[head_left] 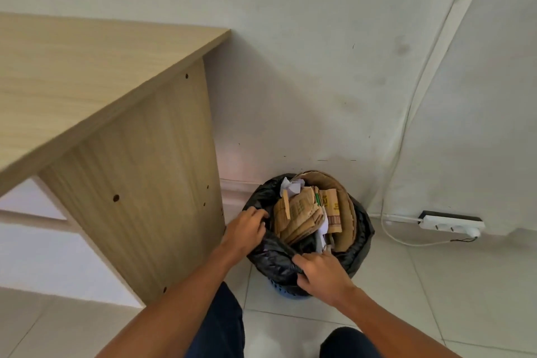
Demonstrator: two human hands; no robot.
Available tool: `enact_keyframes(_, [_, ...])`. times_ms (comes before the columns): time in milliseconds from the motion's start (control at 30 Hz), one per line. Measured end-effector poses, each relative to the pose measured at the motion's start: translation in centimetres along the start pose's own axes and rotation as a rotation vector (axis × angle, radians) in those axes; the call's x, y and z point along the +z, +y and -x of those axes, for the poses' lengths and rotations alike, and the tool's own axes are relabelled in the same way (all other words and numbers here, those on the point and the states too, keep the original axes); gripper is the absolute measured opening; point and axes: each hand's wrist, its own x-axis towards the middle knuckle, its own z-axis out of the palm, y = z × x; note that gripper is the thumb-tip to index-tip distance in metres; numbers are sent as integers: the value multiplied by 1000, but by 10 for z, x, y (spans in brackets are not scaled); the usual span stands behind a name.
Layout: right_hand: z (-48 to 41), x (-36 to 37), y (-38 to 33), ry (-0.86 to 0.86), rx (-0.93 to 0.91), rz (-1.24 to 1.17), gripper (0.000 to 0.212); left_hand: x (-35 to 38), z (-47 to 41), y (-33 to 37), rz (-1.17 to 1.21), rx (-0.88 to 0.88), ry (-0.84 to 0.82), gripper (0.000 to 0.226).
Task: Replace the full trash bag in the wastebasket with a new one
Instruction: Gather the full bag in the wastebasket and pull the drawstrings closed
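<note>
Tiled floor (436,285) by a white wall (290,67). The blue wastebasket (286,291) stood there with the black trash bag (274,259) inside, crammed with cardboard (305,212). Left grip (247,231) and right grip (322,270) each clutched the bag's near rim. Risk: on lifting, stiff cardboard edges could tear the thin plastic.

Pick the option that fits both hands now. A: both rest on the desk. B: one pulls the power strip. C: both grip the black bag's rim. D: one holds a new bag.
C: the left hand and right hand each clutch the trash bag rim at the wastebasket.
</note>
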Motion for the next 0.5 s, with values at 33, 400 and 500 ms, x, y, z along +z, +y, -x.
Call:
enact_keyframes(33, [7, 1, -1, 39, -49, 7, 24, 0, -3, -2, 25, -21, 27, 27])
enact_keyframes(400, [24, -9, 2, 262, -319, -150, 32, 23, -44, -18, 287, -417, -139, 41])
enact_keyframes(500, [-20, -36, 19, 546, -168, -136, 20, 27, -42, -17, 350, -393, 86, 26])
